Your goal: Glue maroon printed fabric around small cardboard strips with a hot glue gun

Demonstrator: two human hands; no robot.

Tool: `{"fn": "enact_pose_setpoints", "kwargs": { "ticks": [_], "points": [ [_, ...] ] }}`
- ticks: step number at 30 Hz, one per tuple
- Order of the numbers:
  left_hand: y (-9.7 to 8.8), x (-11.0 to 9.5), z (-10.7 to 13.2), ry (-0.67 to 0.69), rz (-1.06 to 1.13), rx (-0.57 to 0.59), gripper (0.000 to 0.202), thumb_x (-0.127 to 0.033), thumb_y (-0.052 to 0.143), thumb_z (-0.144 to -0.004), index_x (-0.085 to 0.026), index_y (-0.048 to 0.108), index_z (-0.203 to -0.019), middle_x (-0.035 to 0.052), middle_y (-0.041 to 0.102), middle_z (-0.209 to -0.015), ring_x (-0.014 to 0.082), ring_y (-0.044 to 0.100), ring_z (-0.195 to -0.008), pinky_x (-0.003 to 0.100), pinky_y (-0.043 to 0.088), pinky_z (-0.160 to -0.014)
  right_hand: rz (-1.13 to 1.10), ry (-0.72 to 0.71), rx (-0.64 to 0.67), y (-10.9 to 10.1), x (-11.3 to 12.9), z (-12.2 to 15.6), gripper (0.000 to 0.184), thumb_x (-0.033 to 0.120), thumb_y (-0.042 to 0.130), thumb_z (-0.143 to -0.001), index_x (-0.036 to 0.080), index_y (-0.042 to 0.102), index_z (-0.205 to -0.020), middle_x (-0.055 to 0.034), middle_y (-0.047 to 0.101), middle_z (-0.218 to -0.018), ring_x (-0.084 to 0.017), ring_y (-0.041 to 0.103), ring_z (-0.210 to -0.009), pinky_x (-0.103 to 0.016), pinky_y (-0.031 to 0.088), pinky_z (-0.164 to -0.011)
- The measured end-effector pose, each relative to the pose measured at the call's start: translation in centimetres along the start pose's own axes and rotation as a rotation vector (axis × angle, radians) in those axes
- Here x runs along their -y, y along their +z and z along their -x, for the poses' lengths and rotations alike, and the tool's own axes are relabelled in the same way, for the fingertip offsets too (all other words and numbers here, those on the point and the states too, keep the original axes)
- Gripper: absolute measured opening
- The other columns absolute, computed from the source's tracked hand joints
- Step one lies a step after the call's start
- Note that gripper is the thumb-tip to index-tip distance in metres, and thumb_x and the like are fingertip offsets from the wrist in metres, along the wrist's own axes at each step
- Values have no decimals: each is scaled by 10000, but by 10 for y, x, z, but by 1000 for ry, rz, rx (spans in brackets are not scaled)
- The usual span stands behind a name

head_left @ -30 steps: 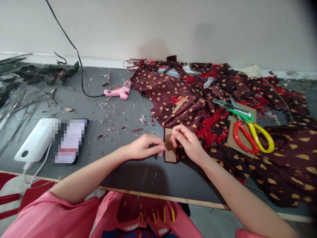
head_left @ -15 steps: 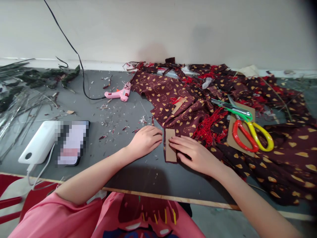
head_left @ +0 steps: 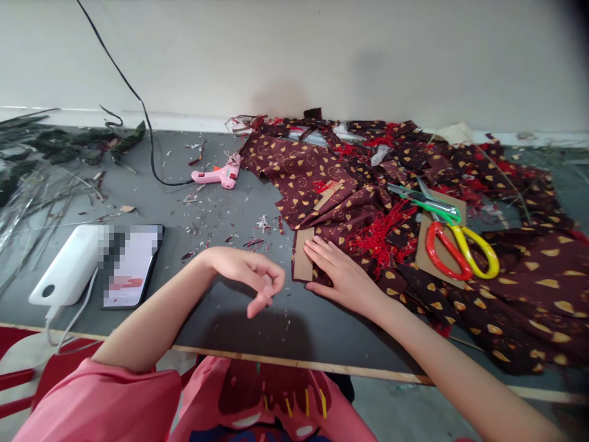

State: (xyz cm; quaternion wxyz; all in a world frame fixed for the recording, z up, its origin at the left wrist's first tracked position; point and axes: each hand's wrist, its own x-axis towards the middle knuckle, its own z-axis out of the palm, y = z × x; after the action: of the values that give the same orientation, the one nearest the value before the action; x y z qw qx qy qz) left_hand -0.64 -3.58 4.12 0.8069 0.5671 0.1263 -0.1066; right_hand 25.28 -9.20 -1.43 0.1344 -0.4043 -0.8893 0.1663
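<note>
My right hand [head_left: 343, 276] lies flat with its fingers spread, pressing on a narrow cardboard strip [head_left: 303, 255] and the dark maroon patterned fabric [head_left: 304, 166] beneath it. A thin border of the fabric shows along the strip's left and lower sides. To the left, my left hand [head_left: 248, 276] is raised just over the grey table, apart from the strip. Its fingers are curled in and meet the thumb; whether something small is between them is hidden.
A pink glue gun [head_left: 223, 175] with a black cord lies behind my left hand. Scissors [head_left: 448, 248] and a green utility knife [head_left: 435, 205] rest on a cardboard piece [head_left: 423, 245] at right. Leftward are a phone [head_left: 138, 264] and a white power bank [head_left: 67, 264]. Red threads [head_left: 384, 236] and scraps are scattered about.
My left hand has drawn back from the strip's edge, and its fingers have curled together. My right hand remains on the strip, which now sits slightly left and farther up in view.
</note>
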Motion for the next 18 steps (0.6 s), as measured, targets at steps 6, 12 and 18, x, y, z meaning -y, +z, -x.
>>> {"fn": "enact_pose_setpoints", "kwargs": {
  "ticks": [6,12,18],
  "points": [
    [-7,1,6,-64,-91,-88,366,-522,604,-816,-185,668,-688,57,713,-653,148,631,-508,257,497,-518,-29,-21,4,-7,3,9,548,394,523,-913,180,429,-1409,-120,472,-1434,-256,361,-1373,-519,331,-1118],
    [-1,21,-34,351,-643,-838,270,-303,485,-925,-136,697,-926,110,708,-1069,187,644,-1019,346,477,-944,15,-65,72,-6,14,33,515,334,523,-913,158,450,-1391,-111,498,-1413,-255,377,-1363,-524,338,-1113],
    [-3,37,-46,258,-1303,-929,347,-268,402,-965,-162,594,-1233,73,588,-1329,223,448,-1315,467,300,-1127,-27,-129,94,-10,21,44,397,267,512,-912,153,560,-1289,-108,570,-1344,-248,426,-1333,-504,375,-1093]
  ]
}}
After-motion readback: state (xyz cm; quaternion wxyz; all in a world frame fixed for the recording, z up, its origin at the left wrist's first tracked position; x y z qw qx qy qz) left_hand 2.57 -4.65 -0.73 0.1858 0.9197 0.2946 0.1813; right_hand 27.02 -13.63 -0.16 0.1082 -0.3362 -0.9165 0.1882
